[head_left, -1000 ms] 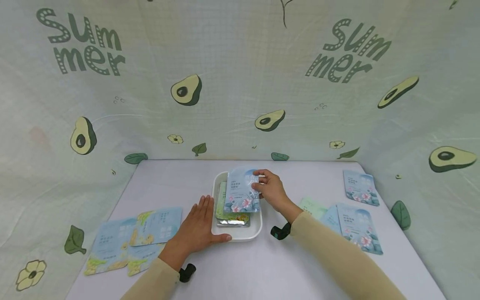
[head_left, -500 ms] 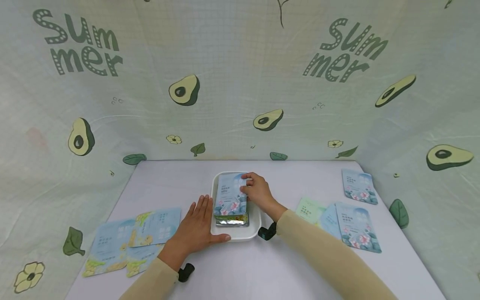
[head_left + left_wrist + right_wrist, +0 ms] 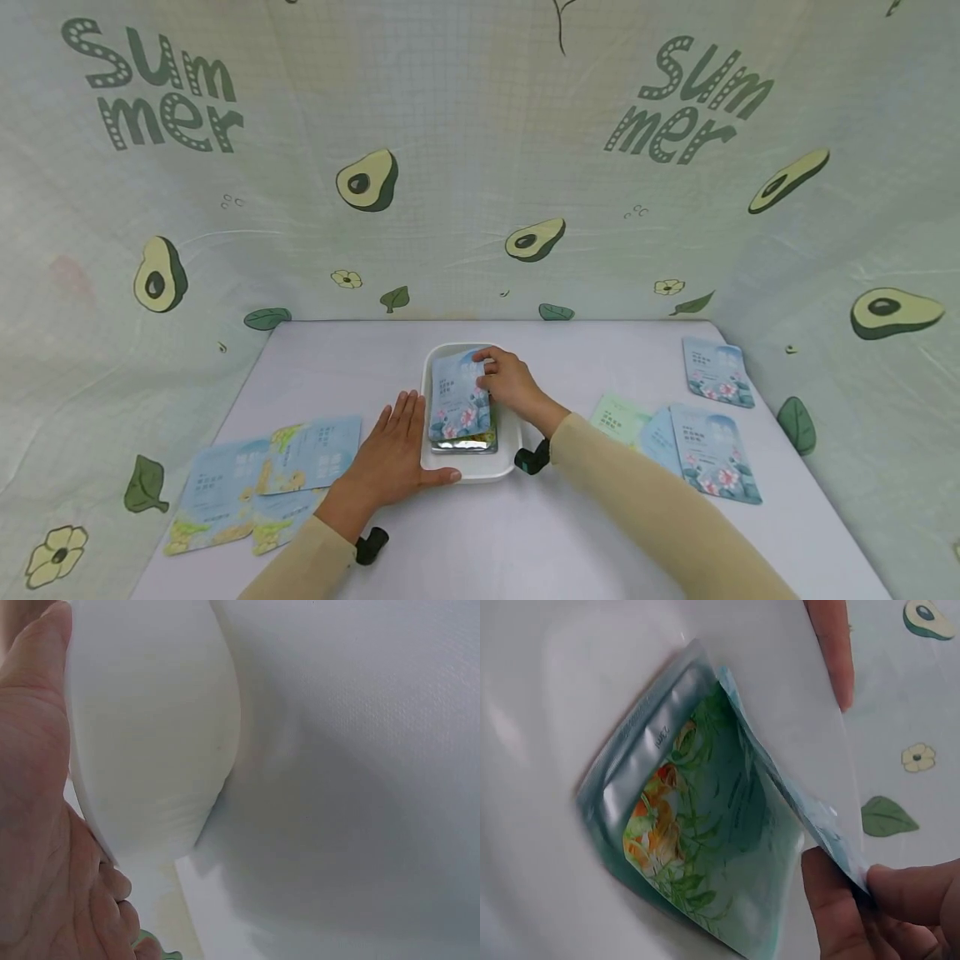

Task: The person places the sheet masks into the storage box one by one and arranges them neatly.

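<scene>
My right hand (image 3: pixel 517 387) pinches the right edge of a blue flowered sachet (image 3: pixel 453 400) between thumb and fingers. This sachet is tilted over a small pile in a white plastic tray (image 3: pixel 508 462). Beneath it, the right wrist view shows a green sachet (image 3: pixel 660 817) with orange flowers and a silver sachet (image 3: pixel 622 780) under that. My left hand (image 3: pixel 397 446) lies with straight fingers along the tray's left side, its thumb by the front edge. In the left wrist view, the palm (image 3: pixel 37 802) is against the tray wall (image 3: pixel 157 735).
Several blue sachets (image 3: pixel 217 492) overlap on the table at the left. To the right lie a green sachet (image 3: pixel 618 417), partly covered blue ones and a flowered sachet (image 3: pixel 716 454). One more flowered sachet (image 3: pixel 717 372) rests by the right edge. A printed cloth (image 3: pixel 450 275) hangs behind.
My right hand has brought the blue flowered sachet left and slightly down over the pile, covering most of the green sachet. The left hand has stayed at the tray.
</scene>
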Demonstrator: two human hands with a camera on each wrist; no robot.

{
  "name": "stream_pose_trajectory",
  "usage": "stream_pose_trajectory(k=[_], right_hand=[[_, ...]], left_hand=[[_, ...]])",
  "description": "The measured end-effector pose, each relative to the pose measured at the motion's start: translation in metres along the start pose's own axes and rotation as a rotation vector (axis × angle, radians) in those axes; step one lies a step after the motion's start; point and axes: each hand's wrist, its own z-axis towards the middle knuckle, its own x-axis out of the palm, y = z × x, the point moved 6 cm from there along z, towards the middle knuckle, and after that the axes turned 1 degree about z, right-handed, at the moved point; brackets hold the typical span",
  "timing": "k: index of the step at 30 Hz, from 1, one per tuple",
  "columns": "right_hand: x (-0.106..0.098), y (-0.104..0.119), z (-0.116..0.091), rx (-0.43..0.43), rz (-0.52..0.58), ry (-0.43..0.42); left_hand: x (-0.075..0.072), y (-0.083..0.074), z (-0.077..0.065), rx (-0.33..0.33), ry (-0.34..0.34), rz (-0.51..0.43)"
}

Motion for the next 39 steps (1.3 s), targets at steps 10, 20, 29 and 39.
stream_pose_trajectory(k=[10,20,29,39], right_hand=[[0.0,0.006,0.005,-0.112,-0.271,0.054],[-0.013,0.01,0.002,-0.087,-0.28,-0.007],[-0.049,0.005,-0.011,-0.157,-0.291,-0.145],[-0.135,-0.072,-0.027,-0.153,-0.559,-0.221]], left_hand=[[0.001,-0.001,0.001,0.004,-0.014,-0.023],[-0.001,-0.002,0.0,0.005,-0.018,-0.028],[-0.001,-0.002,0.0,-0.017,-0.008,-0.047],[0.003,-0.001,0.0,-0.03,0.002,-0.067]])
